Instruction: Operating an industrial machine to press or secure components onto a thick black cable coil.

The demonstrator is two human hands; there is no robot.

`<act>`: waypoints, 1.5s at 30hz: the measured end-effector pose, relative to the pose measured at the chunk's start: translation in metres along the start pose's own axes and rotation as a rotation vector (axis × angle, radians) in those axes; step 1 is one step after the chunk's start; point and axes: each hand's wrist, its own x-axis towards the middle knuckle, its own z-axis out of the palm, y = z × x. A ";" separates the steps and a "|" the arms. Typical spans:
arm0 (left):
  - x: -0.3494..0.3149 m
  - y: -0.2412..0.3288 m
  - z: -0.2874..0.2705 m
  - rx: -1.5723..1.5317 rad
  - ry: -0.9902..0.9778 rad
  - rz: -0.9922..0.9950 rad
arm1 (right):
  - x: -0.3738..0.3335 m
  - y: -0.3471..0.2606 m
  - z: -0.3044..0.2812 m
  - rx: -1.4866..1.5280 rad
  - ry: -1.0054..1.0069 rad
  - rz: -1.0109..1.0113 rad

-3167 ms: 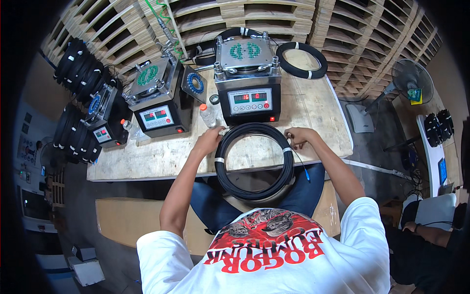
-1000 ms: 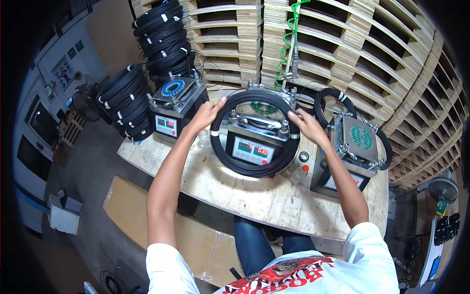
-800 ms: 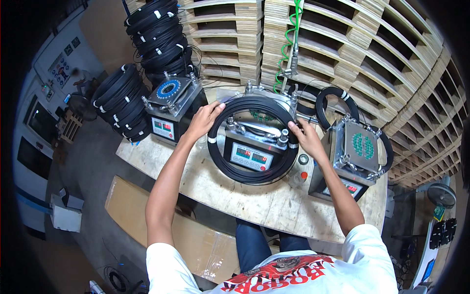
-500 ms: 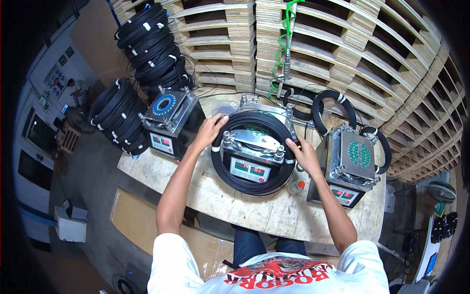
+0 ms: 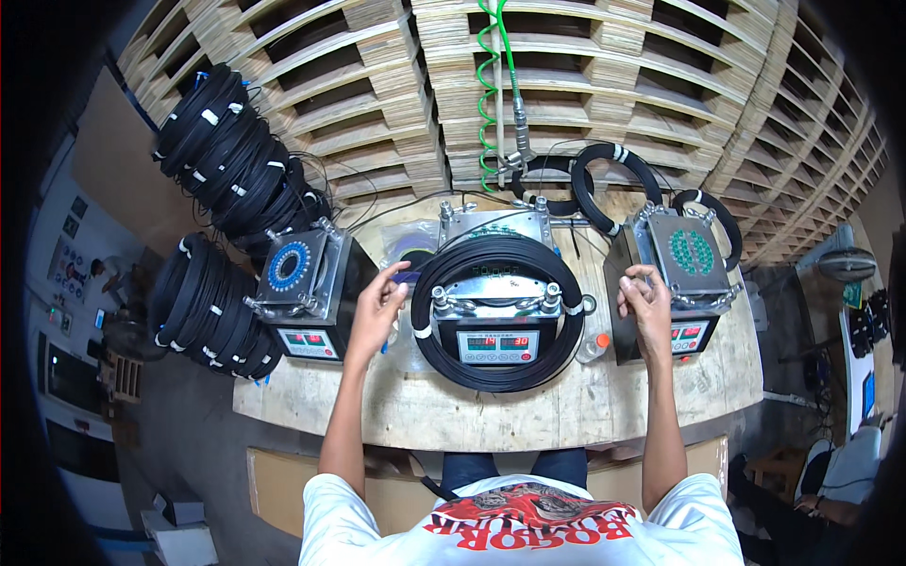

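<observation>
A black cable coil (image 5: pixel 437 352) with white ties leans upright against the middle metal-topped machine (image 5: pixel 495 224), ringing its lit display. Both my hands are off the coil. To its left, my left hand (image 5: pixel 377 309) is raised with index finger and thumb apart, holding nothing I can see; a small purple thing (image 5: pixel 406 277) shows by its fingertips. My right hand (image 5: pixel 646 302) hovers in front of the right machine (image 5: pixel 694 253), fingers loosely bent and nothing visible in them. Between coil and right hand stands a small clear bottle (image 5: pixel 593 349) with an orange cap.
A third machine (image 5: pixel 326 274) with a blue ring of holes stands at the left. Tall stacks of black coils (image 5: pixel 212 297) rise beside it. More coils (image 5: pixel 618 165) lie behind the right machine. A green spiral air hose (image 5: pixel 488 94) hangs before stacked wooden pallets (image 5: pixel 576 71).
Both hands have let go of the coil and moved apart, left hand leftward, right hand rightward. The coil stays leaning on the middle machine. The view has shifted, and a seated person shows lower right.
</observation>
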 end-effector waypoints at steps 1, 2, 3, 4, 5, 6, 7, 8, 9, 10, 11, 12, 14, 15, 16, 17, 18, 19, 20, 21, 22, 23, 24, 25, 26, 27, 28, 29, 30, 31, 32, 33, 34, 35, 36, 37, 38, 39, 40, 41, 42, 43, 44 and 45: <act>-0.006 0.001 -0.010 -0.242 -0.098 -0.211 | -0.004 0.002 0.001 0.017 0.007 -0.020; -0.007 0.000 -0.017 -0.282 -0.149 -0.186 | -0.008 0.001 0.002 -0.016 -0.010 -0.065; -0.009 0.002 -0.017 -0.348 -0.147 -0.153 | -0.014 0.000 0.006 -0.015 -0.003 -0.070; -0.012 0.005 -0.019 -0.368 -0.183 -0.160 | -0.021 -0.003 0.014 -0.063 -0.037 -0.075; -0.015 0.006 -0.021 -0.389 -0.219 -0.166 | -0.026 -0.004 0.019 -0.110 -0.071 -0.079; -0.014 -0.002 -0.025 -0.333 -0.263 -0.145 | -0.020 0.008 0.015 -0.182 -0.137 -0.099; -0.013 -0.010 -0.030 -0.276 -0.306 -0.129 | -0.018 0.007 0.019 -0.242 -0.196 -0.138; -0.013 -0.011 -0.035 -0.202 -0.311 -0.105 | -0.019 0.003 0.024 -0.278 -0.200 -0.136; -0.015 -0.016 -0.038 -0.153 -0.269 -0.104 | -0.018 -0.001 0.027 -0.315 -0.205 -0.135; -0.015 -0.017 -0.041 0.020 -0.222 -0.029 | -0.012 0.003 0.024 -0.401 -0.206 -0.199; -0.017 -0.012 -0.046 0.191 -0.169 0.042 | -0.008 0.003 0.025 -0.474 -0.202 -0.254; -0.018 -0.008 -0.049 0.356 -0.096 0.114 | -0.005 0.001 0.025 -0.584 -0.208 -0.282; -0.016 0.000 -0.049 0.474 0.032 0.129 | 0.006 -0.001 0.023 -0.690 -0.201 -0.341; -0.011 0.006 -0.047 0.498 0.067 0.151 | 0.013 0.000 0.020 -0.687 -0.187 -0.376; -0.003 0.002 -0.050 0.499 0.074 0.149 | 0.017 -0.004 0.024 -0.755 -0.148 -0.409; 0.005 -0.003 -0.056 0.568 0.121 0.267 | 0.022 -0.009 0.030 -0.751 -0.155 -0.418; 0.013 -0.007 -0.061 0.638 0.167 0.386 | 0.029 -0.015 0.036 -0.743 -0.162 -0.350; 0.024 -0.008 -0.057 0.635 0.170 0.390 | 0.037 -0.019 0.036 -0.743 -0.159 -0.276; 0.036 -0.005 -0.051 0.646 0.188 0.438 | 0.048 -0.019 0.036 -0.680 -0.192 -0.296; 0.049 -0.001 -0.047 0.657 0.206 0.485 | 0.057 -0.019 0.034 -0.683 -0.185 -0.307; 0.063 -0.012 -0.052 0.547 0.180 0.422 | 0.067 -0.020 0.050 -0.577 -0.270 -0.264; 0.072 -0.007 -0.044 0.446 0.154 0.378 | 0.076 -0.023 0.057 -0.484 -0.335 -0.217; 0.083 -0.003 -0.038 0.391 0.148 0.346 | 0.086 -0.025 0.067 -0.505 -0.372 -0.283; 0.096 -0.003 -0.029 0.333 0.136 0.313 | 0.103 -0.024 0.072 -0.486 -0.423 -0.292; 0.108 0.001 -0.021 0.313 0.144 0.313 | 0.115 -0.023 0.076 -0.508 -0.437 -0.380; 0.121 0.004 -0.011 0.211 0.116 0.294 | 0.127 -0.022 0.077 -0.531 -0.451 -0.465; 0.131 0.001 -0.007 0.165 0.100 0.291 | 0.130 -0.036 0.083 -0.588 -0.484 -0.244; 0.141 -0.004 -0.005 0.118 0.083 0.287 | 0.142 -0.032 0.087 -0.588 -0.487 -0.245; 0.151 -0.009 -0.003 0.089 0.047 0.313 | 0.155 -0.028 0.092 -0.470 -0.499 -0.220; 0.159 -0.015 -0.002 0.088 0.049 0.307 | 0.163 -0.026 0.097 -0.353 -0.512 -0.191; 0.166 -0.021 0.000 0.045 -0.001 0.363 | 0.171 -0.024 0.100 -0.359 -0.521 -0.168; 0.173 -0.028 0.002 0.001 -0.051 0.419 | 0.178 -0.021 0.102 -0.359 -0.526 -0.161; 0.176 -0.030 0.007 -0.112 -0.182 0.331 | 0.181 -0.017 0.102 -0.294 -0.571 -0.110; 0.180 -0.034 0.011 -0.116 -0.187 0.323 | 0.185 -0.013 0.102 -0.228 -0.615 -0.058; 0.184 -0.037 0.015 -0.170 -0.244 0.315 | 0.196 -0.001 0.103 -0.236 -0.691 -0.106; 0.184 -0.043 0.011 -0.217 -0.290 0.301 | 0.190 0.000 0.114 -0.159 -0.721 -0.036; 0.182 -0.041 0.013 -0.250 -0.268 0.270 | 0.192 0.004 0.115 -0.226 -0.765 -0.090; 0.182 -0.038 0.014 -0.255 -0.274 0.260 | 0.194 0.007 0.116 -0.292 -0.809 -0.143; 0.180 -0.034 0.009 -0.286 -0.303 0.256 | 0.185 -0.001 0.123 -0.337 -0.806 -0.150; 0.180 -0.031 0.009 -0.321 -0.340 0.251 | 0.184 -0.001 0.124 -0.335 -0.804 -0.138; 0.178 -0.027 0.012 -0.354 -0.378 0.241 | 0.184 0.000 0.125 -0.314 -0.824 -0.163; 0.175 -0.018 0.014 -0.353 -0.380 0.231 | 0.183 0.001 0.127 -0.289 -0.848 -0.192; 0.175 -0.013 0.018 -0.400 -0.433 0.190 | 0.186 0.004 0.126 -0.256 -0.863 -0.182; 0.177 -0.013 0.024 -0.447 -0.486 0.150 | 0.187 0.006 0.125 -0.254 -0.860 -0.173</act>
